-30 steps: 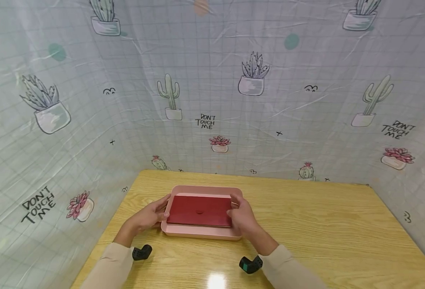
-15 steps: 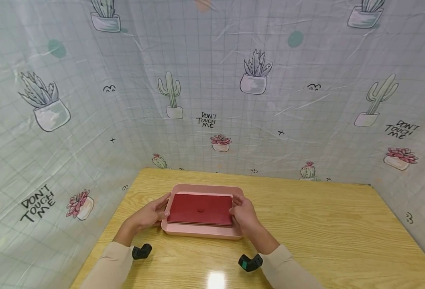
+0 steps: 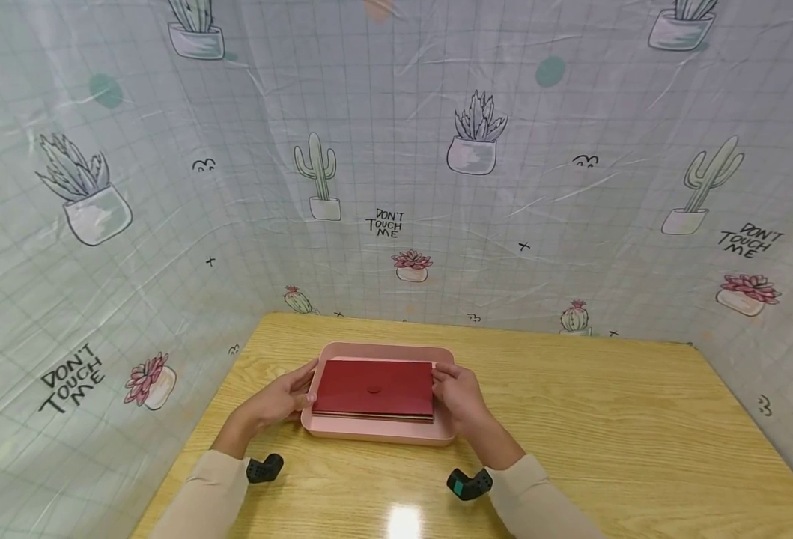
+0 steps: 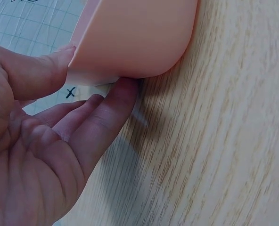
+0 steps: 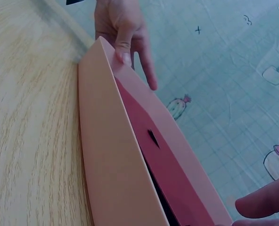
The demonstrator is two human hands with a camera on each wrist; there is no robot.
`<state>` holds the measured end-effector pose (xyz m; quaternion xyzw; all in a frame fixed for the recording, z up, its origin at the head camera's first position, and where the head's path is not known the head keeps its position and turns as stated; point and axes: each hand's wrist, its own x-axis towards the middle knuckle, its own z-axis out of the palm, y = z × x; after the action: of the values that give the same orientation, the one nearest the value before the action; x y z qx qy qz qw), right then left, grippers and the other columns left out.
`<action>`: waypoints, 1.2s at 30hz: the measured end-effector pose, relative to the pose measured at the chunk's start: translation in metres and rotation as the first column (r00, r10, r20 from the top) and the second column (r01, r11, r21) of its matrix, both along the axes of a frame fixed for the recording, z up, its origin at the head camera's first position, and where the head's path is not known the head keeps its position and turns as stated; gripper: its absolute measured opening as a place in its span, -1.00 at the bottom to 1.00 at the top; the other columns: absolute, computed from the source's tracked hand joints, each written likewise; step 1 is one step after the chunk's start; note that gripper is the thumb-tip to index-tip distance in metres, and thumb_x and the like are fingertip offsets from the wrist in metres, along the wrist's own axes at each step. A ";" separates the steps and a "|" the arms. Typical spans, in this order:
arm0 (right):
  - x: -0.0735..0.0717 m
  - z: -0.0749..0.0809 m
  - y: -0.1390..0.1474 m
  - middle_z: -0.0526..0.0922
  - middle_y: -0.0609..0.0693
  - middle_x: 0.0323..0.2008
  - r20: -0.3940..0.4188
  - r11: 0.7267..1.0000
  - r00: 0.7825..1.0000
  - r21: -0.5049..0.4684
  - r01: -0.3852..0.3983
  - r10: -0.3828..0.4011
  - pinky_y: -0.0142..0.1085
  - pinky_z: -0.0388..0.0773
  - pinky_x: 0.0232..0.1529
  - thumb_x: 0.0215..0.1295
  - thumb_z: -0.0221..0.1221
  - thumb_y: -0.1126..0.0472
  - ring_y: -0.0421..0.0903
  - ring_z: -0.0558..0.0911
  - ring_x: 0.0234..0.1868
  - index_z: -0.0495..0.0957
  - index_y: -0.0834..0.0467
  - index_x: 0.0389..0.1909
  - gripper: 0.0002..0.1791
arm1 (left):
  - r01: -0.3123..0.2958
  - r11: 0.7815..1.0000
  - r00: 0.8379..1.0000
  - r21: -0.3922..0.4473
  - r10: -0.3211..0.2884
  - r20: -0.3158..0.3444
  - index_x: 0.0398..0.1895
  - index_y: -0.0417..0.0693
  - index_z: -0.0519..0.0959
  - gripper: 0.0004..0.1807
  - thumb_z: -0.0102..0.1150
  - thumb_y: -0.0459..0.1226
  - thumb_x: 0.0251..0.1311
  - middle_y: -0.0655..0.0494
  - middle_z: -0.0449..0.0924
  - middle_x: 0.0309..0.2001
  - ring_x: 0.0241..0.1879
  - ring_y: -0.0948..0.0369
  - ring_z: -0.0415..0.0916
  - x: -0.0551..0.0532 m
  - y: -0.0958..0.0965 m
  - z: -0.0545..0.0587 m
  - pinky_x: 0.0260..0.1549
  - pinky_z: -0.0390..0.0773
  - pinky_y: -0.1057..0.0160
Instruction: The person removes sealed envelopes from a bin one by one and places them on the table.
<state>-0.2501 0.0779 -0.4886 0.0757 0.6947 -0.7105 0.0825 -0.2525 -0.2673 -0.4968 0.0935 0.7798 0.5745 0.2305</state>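
One red folder (image 3: 369, 382), inside pink tray (image 3: 376, 430) on wooden table (image 3: 571, 404); long axis runs left to right, hand to hand. One left hand (image 3: 276, 398), grasping tray: thumb on left rim, finger against base; folder lies to its right. One right hand (image 3: 460, 395), nearer, at folder's right end, folder to its left; whether it grips folder or tray we cannot tell. Since one second ago we note: right thumb drawn back from folder's top to right edge; more of layered near edge showing; left hold unchanged.

the right hand (image 3: 463, 398) has drawn its fingers (image 3: 446, 368) back from the red folder (image 3: 374, 389)
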 end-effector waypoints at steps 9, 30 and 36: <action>-0.002 -0.001 -0.002 0.47 0.44 0.39 -0.005 0.997 0.999 0.058 0.045 -0.045 0.10 0.43 0.42 0.43 0.02 0.49 0.29 0.49 0.43 0.38 0.47 0.40 -0.47 | -0.009 1.000 1.000 -0.014 0.008 -0.013 0.73 -0.01 -0.25 -0.13 -0.03 -0.41 0.54 -0.36 -0.21 0.68 0.62 -0.33 -0.05 -0.001 0.000 -0.002 0.34 0.46 -0.23; 0.002 0.003 -0.005 0.55 0.38 0.31 -0.012 0.996 0.998 0.077 0.056 -0.055 0.05 0.57 0.28 0.37 0.10 0.51 0.24 0.60 0.31 0.46 0.40 0.37 -0.47 | -0.044 0.999 0.999 -0.026 0.043 -0.012 0.74 0.04 -0.28 -0.06 0.04 -0.42 0.51 -0.40 -0.26 0.67 0.62 -0.34 -0.12 0.001 -0.001 0.000 0.32 0.44 -0.29; -0.002 0.003 -0.002 0.61 0.38 0.26 -0.038 0.990 0.998 0.128 0.063 -0.059 0.02 0.60 0.28 0.39 0.10 0.49 0.23 0.65 0.26 0.51 0.41 0.32 -0.52 | -0.059 0.997 0.998 -0.043 0.058 -0.007 0.74 0.05 -0.27 -0.05 0.06 -0.41 0.50 -0.40 -0.24 0.67 0.62 -0.34 -0.08 0.000 -0.001 0.000 0.32 0.44 -0.30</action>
<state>-0.2525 0.0758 -0.4859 0.0899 0.7378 -0.6676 0.0438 -0.2523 -0.2678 -0.4965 0.0673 0.7950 0.5638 0.2134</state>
